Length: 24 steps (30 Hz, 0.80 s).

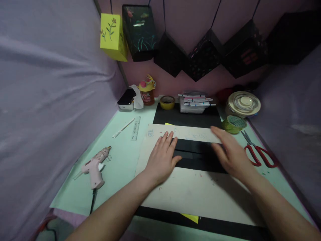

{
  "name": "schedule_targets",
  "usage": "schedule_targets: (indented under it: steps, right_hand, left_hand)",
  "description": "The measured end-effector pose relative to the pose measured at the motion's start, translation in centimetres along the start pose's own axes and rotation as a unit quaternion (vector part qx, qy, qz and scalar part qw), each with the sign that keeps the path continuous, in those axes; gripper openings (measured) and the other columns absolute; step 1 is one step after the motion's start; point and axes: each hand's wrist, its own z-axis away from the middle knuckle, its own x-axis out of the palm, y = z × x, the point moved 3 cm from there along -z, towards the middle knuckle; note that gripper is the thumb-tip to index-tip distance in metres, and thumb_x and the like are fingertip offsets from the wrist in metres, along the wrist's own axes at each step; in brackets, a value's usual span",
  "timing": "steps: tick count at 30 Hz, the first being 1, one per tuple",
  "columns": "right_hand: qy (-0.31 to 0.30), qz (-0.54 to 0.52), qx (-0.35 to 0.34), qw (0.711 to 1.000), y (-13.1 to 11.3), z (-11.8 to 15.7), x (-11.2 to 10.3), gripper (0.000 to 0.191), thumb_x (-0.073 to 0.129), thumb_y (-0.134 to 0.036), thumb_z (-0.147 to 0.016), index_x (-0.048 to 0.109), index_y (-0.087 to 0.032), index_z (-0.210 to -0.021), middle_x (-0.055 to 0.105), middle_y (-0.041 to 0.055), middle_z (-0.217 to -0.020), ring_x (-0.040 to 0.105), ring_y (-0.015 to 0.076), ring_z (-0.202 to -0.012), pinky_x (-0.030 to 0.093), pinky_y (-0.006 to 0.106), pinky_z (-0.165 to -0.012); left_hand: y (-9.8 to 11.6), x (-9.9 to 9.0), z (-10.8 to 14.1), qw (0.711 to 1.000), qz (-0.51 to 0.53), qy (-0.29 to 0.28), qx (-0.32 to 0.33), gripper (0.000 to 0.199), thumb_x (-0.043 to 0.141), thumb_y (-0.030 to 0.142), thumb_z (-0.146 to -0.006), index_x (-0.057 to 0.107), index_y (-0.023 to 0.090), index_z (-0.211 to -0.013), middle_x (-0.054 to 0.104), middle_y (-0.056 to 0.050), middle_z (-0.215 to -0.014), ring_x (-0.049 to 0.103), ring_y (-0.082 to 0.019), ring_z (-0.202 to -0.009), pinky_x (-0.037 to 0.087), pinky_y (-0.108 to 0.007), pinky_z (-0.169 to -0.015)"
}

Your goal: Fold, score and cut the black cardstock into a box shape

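A flat black paper piece (193, 155) with a dark lengthwise line lies on a large off-white board (190, 190). My left hand (164, 155) rests on the left end of the black piece, fingers stretched out and thumb apart. Over its right end is my right hand (230, 154), thumb and fingers apart, holding nothing; whether it touches the paper I cannot tell. Beneath the board, black sheets (185, 115) show at the back and front edges, along with a yellow corner (192, 218) at the front.
Left lie a pink glue gun (94, 167), a ruler (135, 129) and a white pen (123, 128). Red-handled scissors (259, 152) and green tape (234, 124) are right. Yellow tape (167, 102) and a box of markers (195, 103) stand behind. Decorated boxes (139, 31) hang above.
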Motion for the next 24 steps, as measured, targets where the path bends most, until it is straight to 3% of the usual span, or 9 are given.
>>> schedule_targets:
  steps: [3, 6, 11, 17, 24]
  right_hand:
    - [-0.128, 0.010, -0.084, 0.988, -3.5, 1.3, 3.4, 0.055, 0.040, -0.031, -0.096, 0.033, -0.021, -0.149, 0.038, 0.0103, -0.152, 0.034, 0.0289, -0.141, 0.035, 0.053, -0.113]
    - [-0.190, 0.028, -0.099, 0.976, -4.6, 2.2, 6.0, 0.060, 0.042, -0.039, -0.096, 0.032, -0.014, -0.150, 0.030, 0.0137, -0.156, 0.027, 0.0286, -0.144, 0.034, 0.051, -0.114]
    - [-0.216, 0.008, -0.093, 0.972, -5.4, 1.9, 6.8, 0.069, 0.043, -0.047, -0.095, 0.025, -0.014, -0.152, 0.024, 0.0155, -0.157, 0.021, 0.0294, -0.145, 0.029, 0.052, -0.116]
    - [-0.274, -0.031, -0.088, 0.957, -7.2, 0.2, 8.4, 0.085, 0.048, -0.057, -0.090, 0.017, -0.011, -0.154, 0.015, 0.0154, -0.159, 0.014, 0.0276, -0.147, 0.020, 0.047, -0.119]
    - [-0.254, 0.016, -0.060, 0.965, -4.3, 0.5, 8.1, 0.095, 0.043, -0.073, -0.084, 0.021, -0.011, -0.153, 0.020, 0.0154, -0.158, 0.013, 0.0284, -0.147, 0.017, 0.048, -0.119]
  left_hand:
    - [0.3, 1.6, 0.0, 0.996, -0.060, -0.066, -0.003, 0.066, 0.047, 0.043, -0.095, 0.028, 0.011, -0.149, 0.019, -0.013, -0.159, 0.011, -0.027, -0.148, 0.019, -0.046, -0.119]
    - [-0.2, 2.8, 0.1, 0.990, -0.076, -0.119, -0.011, 0.072, 0.048, 0.049, -0.093, 0.029, 0.008, -0.149, 0.019, -0.016, -0.159, 0.014, -0.029, -0.148, 0.021, -0.046, -0.119]
    - [-0.4, 3.1, 0.3, 0.990, -0.081, -0.116, -0.011, 0.071, 0.046, 0.050, -0.092, 0.030, 0.012, -0.150, 0.019, -0.013, -0.159, 0.012, -0.033, -0.147, 0.021, -0.050, -0.117]
    - [-0.9, 3.4, 0.4, 0.990, -0.089, -0.109, -0.008, 0.067, 0.047, 0.040, -0.091, 0.030, 0.014, -0.151, 0.016, -0.011, -0.161, 0.007, -0.038, -0.147, 0.021, -0.053, -0.116]
    - [-0.9, 3.5, 0.2, 0.992, -0.092, -0.088, -0.011, 0.068, 0.047, 0.048, -0.091, 0.035, 0.014, -0.149, 0.023, -0.013, -0.159, 0.012, -0.037, -0.147, 0.021, -0.054, -0.116]
